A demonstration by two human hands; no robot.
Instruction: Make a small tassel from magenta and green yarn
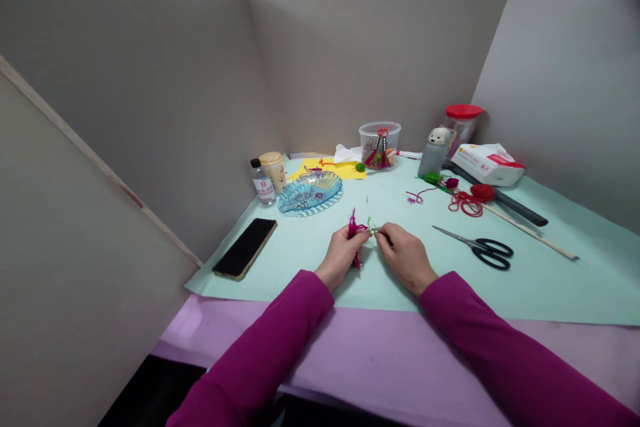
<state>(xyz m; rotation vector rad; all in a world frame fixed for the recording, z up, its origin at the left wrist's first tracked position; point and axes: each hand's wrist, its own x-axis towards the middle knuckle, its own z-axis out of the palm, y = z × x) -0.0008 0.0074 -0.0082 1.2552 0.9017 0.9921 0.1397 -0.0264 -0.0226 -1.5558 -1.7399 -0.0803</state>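
Observation:
My left hand point(343, 253) is closed on a magenta yarn bundle point(353, 221), whose strands stick out above and below the fingers. Close beside it on the right, my right hand point(404, 255) pinches a thin green thread point(373, 229). The thread runs in the narrow gap between the two hands, and a short green end stands up there. Both hands are just above the pale green sheet point(310, 280). The fingertips partly hide where thread and bundle meet.
Black-handled scissors point(487, 250) lie to the right, a phone point(246, 248) to the left. Behind are a blue shell dish point(310, 195), a small bottle point(263, 183), a clear tub point(380, 140), yarn balls point(482, 193), a grey bottle point(434, 155) and a tissue pack point(487, 163).

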